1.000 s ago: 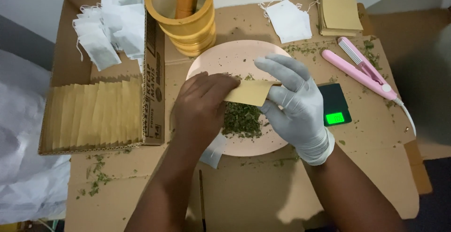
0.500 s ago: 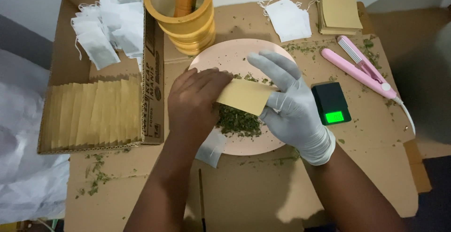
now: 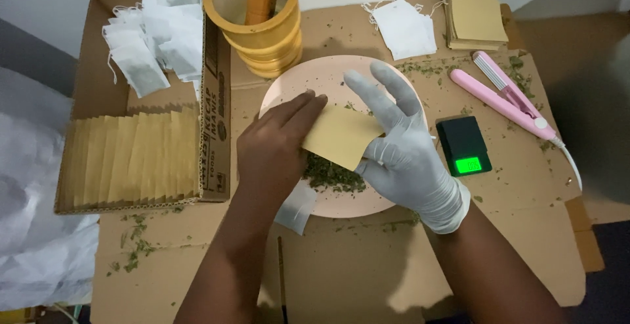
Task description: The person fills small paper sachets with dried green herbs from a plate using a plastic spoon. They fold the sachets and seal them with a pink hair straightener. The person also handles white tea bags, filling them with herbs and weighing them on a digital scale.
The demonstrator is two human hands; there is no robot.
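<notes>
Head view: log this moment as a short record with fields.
left hand: bare left hand grips the tan paper envelope
right hand: gloved right hand grips the same envelope
under hands: pink plate with green dried leaves
right of plate: black pocket scale, lit green; pink sealer
behind plate: wooden mortar
left: cardboard box of envelopes

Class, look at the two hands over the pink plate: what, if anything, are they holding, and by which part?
Both hold one tan paper envelope: the bare left hand at its left end, the gloved right hand at its right end.
</notes>
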